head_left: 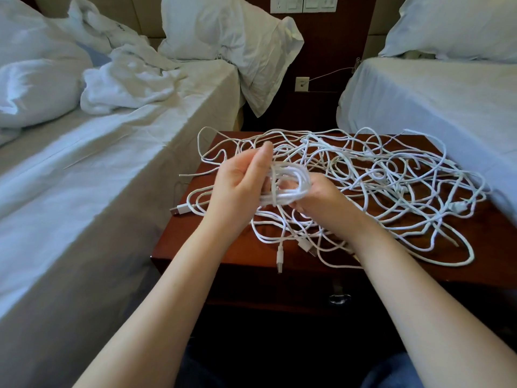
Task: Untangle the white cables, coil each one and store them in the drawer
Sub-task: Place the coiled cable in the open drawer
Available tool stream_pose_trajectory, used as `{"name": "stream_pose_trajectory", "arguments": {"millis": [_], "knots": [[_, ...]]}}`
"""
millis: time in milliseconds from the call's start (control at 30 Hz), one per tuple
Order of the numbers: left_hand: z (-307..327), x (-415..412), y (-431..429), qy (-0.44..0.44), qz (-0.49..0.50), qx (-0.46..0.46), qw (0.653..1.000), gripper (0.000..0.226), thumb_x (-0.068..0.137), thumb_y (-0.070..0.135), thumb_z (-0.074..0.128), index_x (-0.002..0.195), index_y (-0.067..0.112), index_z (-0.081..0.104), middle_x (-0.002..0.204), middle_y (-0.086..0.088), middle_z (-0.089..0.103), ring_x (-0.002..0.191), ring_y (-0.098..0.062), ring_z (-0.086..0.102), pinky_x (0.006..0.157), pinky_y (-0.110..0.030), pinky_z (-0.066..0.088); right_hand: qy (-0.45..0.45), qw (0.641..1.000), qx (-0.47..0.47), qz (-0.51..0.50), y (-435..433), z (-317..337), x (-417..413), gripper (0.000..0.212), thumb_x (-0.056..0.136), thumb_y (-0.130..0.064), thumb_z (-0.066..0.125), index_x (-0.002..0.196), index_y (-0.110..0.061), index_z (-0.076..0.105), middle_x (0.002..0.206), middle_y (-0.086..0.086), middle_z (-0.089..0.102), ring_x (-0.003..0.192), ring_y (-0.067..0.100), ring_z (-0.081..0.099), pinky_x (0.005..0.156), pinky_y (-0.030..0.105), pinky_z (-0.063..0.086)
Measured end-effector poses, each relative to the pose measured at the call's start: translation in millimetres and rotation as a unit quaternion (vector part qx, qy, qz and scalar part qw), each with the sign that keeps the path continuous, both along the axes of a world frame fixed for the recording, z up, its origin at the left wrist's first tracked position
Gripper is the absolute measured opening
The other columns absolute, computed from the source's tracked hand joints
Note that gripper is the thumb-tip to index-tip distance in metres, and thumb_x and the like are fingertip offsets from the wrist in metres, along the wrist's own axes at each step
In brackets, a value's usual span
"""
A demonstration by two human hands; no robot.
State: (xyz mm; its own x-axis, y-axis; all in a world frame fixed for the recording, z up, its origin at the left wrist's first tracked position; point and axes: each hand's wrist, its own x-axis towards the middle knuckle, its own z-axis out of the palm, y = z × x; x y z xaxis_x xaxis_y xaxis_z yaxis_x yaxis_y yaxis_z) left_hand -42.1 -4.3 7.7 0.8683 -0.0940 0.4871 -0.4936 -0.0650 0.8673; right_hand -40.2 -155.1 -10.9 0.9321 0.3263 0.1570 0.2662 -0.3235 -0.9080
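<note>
- While the right grip [316, 198] is cupping the coiled white cable [293, 176], the left grip [241, 186] is pinching its strand.
- Tangled cables [391, 177] are lying on the surface [190, 242].

A dark red-brown wooden surface [195, 247] is seen at frame centre. A tangle of white cables [391, 186] is spread across it, and USB plugs [279, 257] are laid near its lower edge.

Soft, cool daylight brightens the left bed [98, 163] and right bed [419, 102]; under the table [190, 242] lies dark shadow. Left hand [240, 183] fingertips blur; the frame's edges bow.
</note>
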Motion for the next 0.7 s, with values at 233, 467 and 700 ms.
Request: {"name": "stream_pose_trajectory", "arguments": {"millis": [233,467,700], "knots": [[3,-9,-7,0.034,-0.082,0.08,0.993,0.037,0.09,0.042,0.044,0.063,0.029,0.064,0.055,-0.003,0.048,0.049,-0.014,0.04,0.047,-0.023,0.033,-0.018,0.993,0.105,-0.06,-5,6,5,0.051,0.094,-0.039,0.054,0.095,0.011,0.058,0.086,0.036,0.057,0.076,0.029,0.053,0.079,0.052,0.048],[2,-17,-15,0.054,-0.132,0.157,0.977,0.04,0.1,0.023,0.043,0.061,0.019,0.052,0.043,0.013,0.041,0.038,-0.002,0.035,0.043,-0.011,0.029,-0.007,0.978,0.189,-0.089,-12,12,4,0.041,0.102,-0.027,0.048,0.063,-0.013,0.053,0.048,-0.002,0.039,0.048,0.006,0.039,0.056,0.015,0.04],[1,-17,-14,0.063,-0.134,0.2,0.969,0.041,0.097,0.029,0.045,0.059,0.015,0.048,0.046,0.013,0.035,0.041,-0.003,0.03,0.044,-0.013,0.028,-0.034,0.976,0.19,-0.105,-11,18,-1,0.039,0.102,-0.023,0.047,0.064,-0.014,0.052,0.044,-0.008,0.03,0.044,0.007,0.025,0.051,0.019,0.027]]}}
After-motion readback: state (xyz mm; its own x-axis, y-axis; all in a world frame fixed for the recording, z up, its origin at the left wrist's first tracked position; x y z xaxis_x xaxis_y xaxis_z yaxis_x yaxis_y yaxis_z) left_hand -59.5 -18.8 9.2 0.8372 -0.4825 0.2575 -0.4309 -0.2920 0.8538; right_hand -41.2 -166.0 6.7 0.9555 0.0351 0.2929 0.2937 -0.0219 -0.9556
